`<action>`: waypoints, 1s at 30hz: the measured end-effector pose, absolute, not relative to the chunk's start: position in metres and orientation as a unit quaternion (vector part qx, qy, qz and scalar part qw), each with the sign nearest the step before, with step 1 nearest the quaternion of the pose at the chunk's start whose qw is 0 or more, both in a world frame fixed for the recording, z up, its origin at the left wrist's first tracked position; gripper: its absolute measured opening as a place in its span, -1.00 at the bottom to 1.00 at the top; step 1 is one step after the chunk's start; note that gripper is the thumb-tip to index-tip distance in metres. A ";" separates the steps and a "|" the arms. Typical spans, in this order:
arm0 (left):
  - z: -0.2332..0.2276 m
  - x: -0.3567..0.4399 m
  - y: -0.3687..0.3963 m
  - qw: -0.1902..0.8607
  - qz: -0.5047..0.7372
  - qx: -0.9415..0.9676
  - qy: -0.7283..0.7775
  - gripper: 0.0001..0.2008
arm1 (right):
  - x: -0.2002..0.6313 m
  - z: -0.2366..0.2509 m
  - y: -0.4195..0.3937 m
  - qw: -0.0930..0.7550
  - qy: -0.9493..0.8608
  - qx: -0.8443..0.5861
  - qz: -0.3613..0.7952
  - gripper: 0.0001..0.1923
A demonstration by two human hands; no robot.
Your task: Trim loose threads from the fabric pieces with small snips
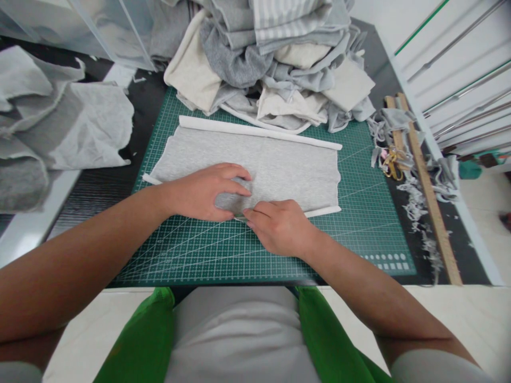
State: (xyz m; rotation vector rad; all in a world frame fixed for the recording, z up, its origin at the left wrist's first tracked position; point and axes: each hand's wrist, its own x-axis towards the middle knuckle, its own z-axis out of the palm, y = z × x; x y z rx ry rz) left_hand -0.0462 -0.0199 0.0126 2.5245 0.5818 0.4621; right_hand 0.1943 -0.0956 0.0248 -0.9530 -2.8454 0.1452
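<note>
A light grey piece of knit fabric (pixel 297 173) lies spread out, its long far and near edges curled into pale rolls. My left hand (pixel 203 190) rests on it left of centre, fingers stretched out and apart from the thumb, which touches the near edge. Just to the right, my right hand (pixel 279 226) has its fingers pressed together on the same near edge, pinching the fabric there. Between the hands a small part of the edge looks lifted or folded; its detail is hidden by the fingers. Under the fabric is a green cutting mat (pixel 367 213).
A heap of grey, cream and striped fabric (pixel 263 64) covers the mat's far side. More grey cloth (pixel 80 122) lies at left, before a translucent plastic bin (pixel 107 26). At right are a wooden ruler (pixel 431 207), gold-handled scissors (pixel 393 165) and fabric scraps (pixel 415 199).
</note>
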 end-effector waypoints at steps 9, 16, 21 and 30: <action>0.015 -0.047 -0.020 0.255 0.159 0.929 0.215 -0.50 | 0.195 0.024 -0.095 0.070 -0.945 -0.317 0.044 -0.75; 0.018 -0.048 -0.019 0.279 0.138 0.926 0.214 -0.47 | 0.196 0.022 -0.095 0.074 -0.948 -0.306 0.039 -0.75; 0.018 -0.047 -0.020 0.275 0.138 0.925 0.221 -0.49 | 0.196 0.020 -0.096 0.077 -0.951 -0.297 0.035 -0.73; 0.019 -0.046 -0.020 0.273 0.143 0.926 0.220 -0.49 | 0.194 0.023 -0.097 0.063 -0.954 -0.292 0.028 -0.73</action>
